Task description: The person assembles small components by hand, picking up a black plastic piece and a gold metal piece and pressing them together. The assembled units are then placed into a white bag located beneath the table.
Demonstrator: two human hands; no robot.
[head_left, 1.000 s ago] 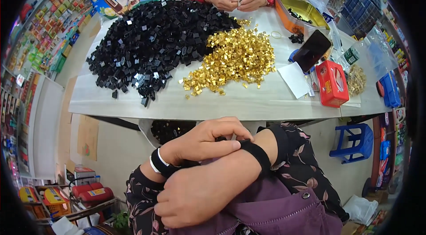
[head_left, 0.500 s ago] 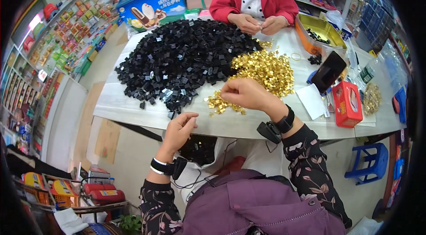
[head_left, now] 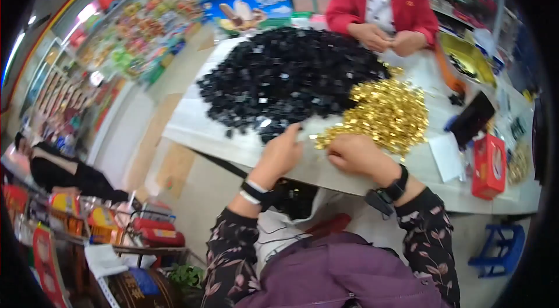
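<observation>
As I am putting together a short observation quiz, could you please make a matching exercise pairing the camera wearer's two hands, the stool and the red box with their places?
Column one
1. Left hand
2. Stool
3. Right hand
4. Red box

Column two
A. On the table, right of the white paper
B. At the near edge of the gold pile
C. At the near edge of the black pile
D. On the floor

Right pairs: 1-C, 2-D, 3-B, 4-A
</observation>
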